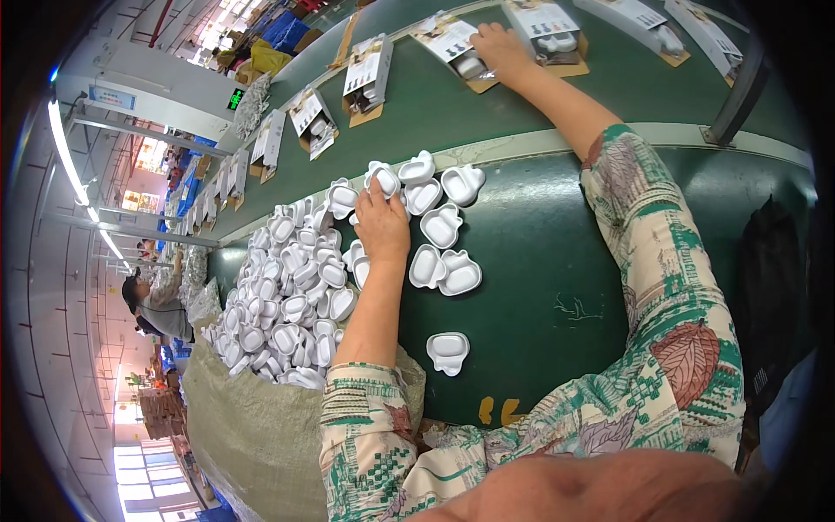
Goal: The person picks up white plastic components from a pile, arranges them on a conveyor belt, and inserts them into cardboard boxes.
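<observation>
A: Head view: what do the hands do?

B: Left hand (381,222) lies palm-down on white plastic trays (287,296) heaped on the green worktop (557,261), fingers curled over one; whether it is gripped, I cannot tell. Lift one only.

A: The right?

B: Beyond the heap, right hand (500,48) presses an open carton (461,48), fingers closed on its edge.

Worker is wearing a short-sleeved printed shirt

Pale fabric is carrying green block patterns, grey-mauve foliage and one large rust-red leaf on the right sleeve; both sleeves are ending above the elbow, leaving the left hand (381,224) and right hand (498,48) bare, ringless
</observation>
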